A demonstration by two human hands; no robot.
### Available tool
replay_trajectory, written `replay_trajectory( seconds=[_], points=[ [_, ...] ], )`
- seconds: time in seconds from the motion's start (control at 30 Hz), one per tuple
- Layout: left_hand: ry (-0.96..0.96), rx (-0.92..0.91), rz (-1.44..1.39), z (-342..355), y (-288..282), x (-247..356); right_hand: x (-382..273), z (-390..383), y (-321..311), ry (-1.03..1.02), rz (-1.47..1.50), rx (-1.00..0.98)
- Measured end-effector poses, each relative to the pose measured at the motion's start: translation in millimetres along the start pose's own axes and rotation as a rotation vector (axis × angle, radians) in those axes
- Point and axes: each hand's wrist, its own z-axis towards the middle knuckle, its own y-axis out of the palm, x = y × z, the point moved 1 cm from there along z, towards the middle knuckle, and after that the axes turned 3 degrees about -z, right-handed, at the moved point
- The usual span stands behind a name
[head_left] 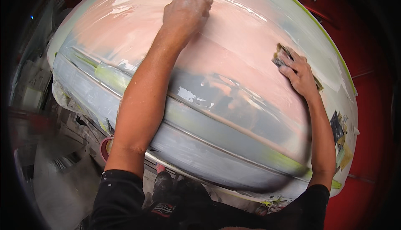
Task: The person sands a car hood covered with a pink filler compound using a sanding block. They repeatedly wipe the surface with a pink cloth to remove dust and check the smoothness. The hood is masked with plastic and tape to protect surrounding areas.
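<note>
A large curved vehicle body panel fills the middle, wet and shiny, with pink, grey and pale green patches. My left hand is over its far part, the fingers curled closed; whatever they may hold is hidden beneath. Farther right, my right hand presses a worn, folded piece of sandpaper against the surface. A darker edge shows beside that wrist too. Milky streaks of liquid lie on the panel around both hands.
Torn pieces of sandpaper lie on the panel's right side. A raised ridge runs along its near part. Below the near edge is a pinkish-red round container. Red bodywork stands at the right. Masking sheet hangs at the left edge.
</note>
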Motion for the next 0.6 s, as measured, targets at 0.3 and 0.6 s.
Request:
replay_trajectory(
  seconds=[0.3,0.6],
  points=[
    [0.186,0.027,0.196,9,19,-64,-13,58,19,-0.160,-0.015,0.057],
    [-0.002,0.027,0.040,-1,5,-6,23,25,12,0.044,-0.028,-0.002]
  ],
)
